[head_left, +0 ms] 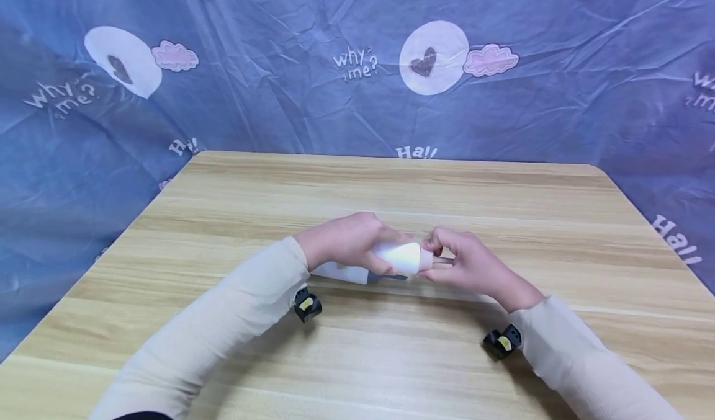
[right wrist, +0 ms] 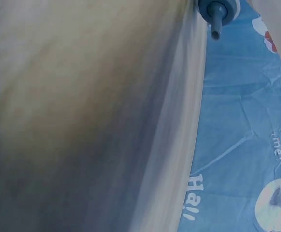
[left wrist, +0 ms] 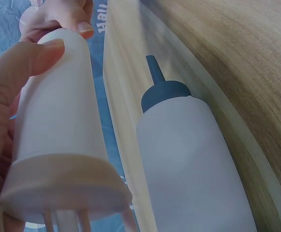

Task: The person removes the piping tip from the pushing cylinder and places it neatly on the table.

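Note:
My left hand (head_left: 349, 240) grips a white cylinder (head_left: 403, 257) from above, its thumb pressed along the near side. In the left wrist view, the cylinder's closer end flares into a pale, pinkish base (left wrist: 65, 183) with several prongs. At the other end, my right hand (head_left: 472, 262) pinches the pale collar between thumb and curled fingers, and a thin rod (head_left: 444, 260) shows inside its grasp. Beneath and beside the left hand lies a white squeeze bottle (left wrist: 191, 159) with a dark grey nozzle cap (left wrist: 164, 93), partly hidden in the head view.
A wood-grain table (head_left: 357, 190) carries everything. Behind it hangs a blue printed cloth (head_left: 290, 85). Small black wrist cameras, left (head_left: 306, 304) and right (head_left: 503, 342), hang below the sleeves, close over the tabletop.

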